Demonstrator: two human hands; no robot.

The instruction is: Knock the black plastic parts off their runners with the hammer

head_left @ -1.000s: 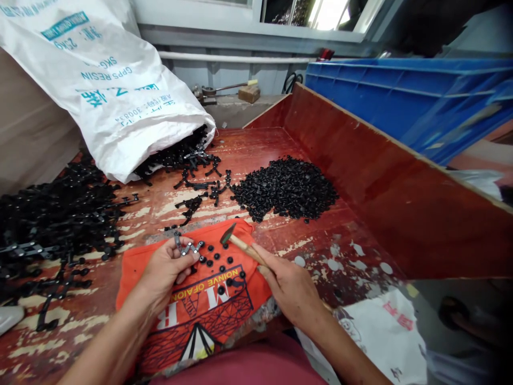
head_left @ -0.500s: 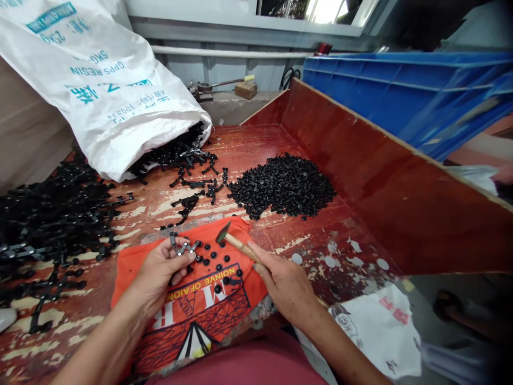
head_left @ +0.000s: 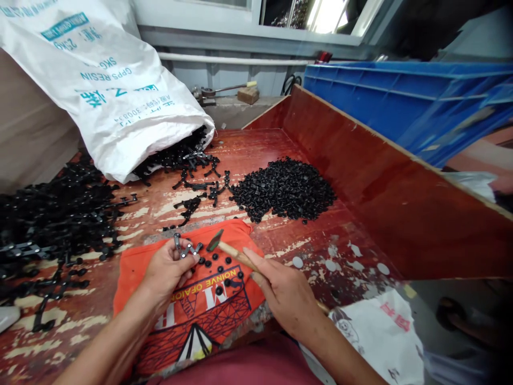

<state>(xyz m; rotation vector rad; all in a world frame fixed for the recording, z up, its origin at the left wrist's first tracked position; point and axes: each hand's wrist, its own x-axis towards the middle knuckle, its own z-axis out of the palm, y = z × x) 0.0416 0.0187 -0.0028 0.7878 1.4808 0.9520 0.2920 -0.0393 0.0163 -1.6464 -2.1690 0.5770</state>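
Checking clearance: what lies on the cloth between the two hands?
In the head view, small black caps lie loose on the orange cloth between left hand and right hand.

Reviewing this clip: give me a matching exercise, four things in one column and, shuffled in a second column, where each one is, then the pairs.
Things:
1. small hammer
2. cross-shaped black part
3. white sack
4. pile of small black caps

Places:
A. lying on its side at the far left, black parts spilling from its mouth
B. held in the right hand, head over the orange cloth
C. heaped on the red table, beside the red side board
D. pinched in the fingers of the left hand

Pairs: 1-B, 2-D, 3-A, 4-C
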